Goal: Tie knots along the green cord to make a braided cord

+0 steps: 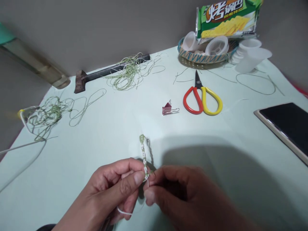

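My left hand (pixel 113 192) pinches a narrow green-and-white knotted cord (pixel 144 157) between thumb and fingers, with its looped tip standing upward. My right hand (pixel 178 195) meets it from the right, and its thumb and forefinger pinch the cord's lower end. A thin white cord (pixel 124 211) hangs in a curve below my left hand. The fingers hide the lower part of the knotting.
On the pale green table cover (pixel 101 134) lie red-and-yellow scissors (pixel 202 99), a pink binder clip (pixel 168 108), tangled green thread (pixel 49 115) and a dark tablet or phone (pixel 284 123). A woven basket (pixel 204 56), a cracker bag (pixel 226 19) and stacked plastic cups (pixel 250 54) stand behind.
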`<state>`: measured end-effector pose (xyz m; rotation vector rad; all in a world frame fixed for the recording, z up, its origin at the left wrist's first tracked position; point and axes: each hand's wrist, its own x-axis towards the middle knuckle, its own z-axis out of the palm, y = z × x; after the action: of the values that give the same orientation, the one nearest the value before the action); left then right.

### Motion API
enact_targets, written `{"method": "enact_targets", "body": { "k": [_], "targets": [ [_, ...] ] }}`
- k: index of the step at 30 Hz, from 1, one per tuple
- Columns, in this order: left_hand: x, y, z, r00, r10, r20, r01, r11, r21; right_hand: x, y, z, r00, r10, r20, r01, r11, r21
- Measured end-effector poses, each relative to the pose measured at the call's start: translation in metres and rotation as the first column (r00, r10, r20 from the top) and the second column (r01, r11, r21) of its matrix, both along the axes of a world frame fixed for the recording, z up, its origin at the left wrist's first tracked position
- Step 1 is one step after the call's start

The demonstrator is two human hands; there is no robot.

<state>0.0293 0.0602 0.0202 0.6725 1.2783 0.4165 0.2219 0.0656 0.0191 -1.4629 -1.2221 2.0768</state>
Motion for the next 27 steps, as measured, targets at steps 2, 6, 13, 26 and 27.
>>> {"method": "enact_targets", "body": {
  "k": [2,6,13,26,27],
  "targets": [
    [0.003,0.001,0.001,1.0,-0.014,0.025,0.014,1.0,0.004,-0.001,0.0,0.0,1.0,0.012,0.023,-0.013,0.999,0.049],
    [0.008,0.0,0.007,0.999,0.052,-0.01,-0.053,0.999,-0.013,0.0,-0.003,-0.003,0.995,0.03,0.096,-0.051,0.974,0.22],
    [0.008,-0.003,0.013,0.991,-0.001,-0.132,-0.001,1.0,-0.02,0.004,-0.008,-0.01,0.97,0.007,0.243,-0.131,0.859,0.495],
    [0.001,0.0,-0.002,0.997,-0.08,-0.023,0.08,0.996,0.033,0.01,-0.008,-0.015,0.968,-0.026,0.249,-0.136,0.78,0.611],
    [0.0,-0.001,-0.003,0.997,-0.067,-0.038,0.068,0.997,0.044,0.01,-0.007,-0.015,0.973,-0.034,0.23,-0.119,0.777,0.619]
  ]
}}
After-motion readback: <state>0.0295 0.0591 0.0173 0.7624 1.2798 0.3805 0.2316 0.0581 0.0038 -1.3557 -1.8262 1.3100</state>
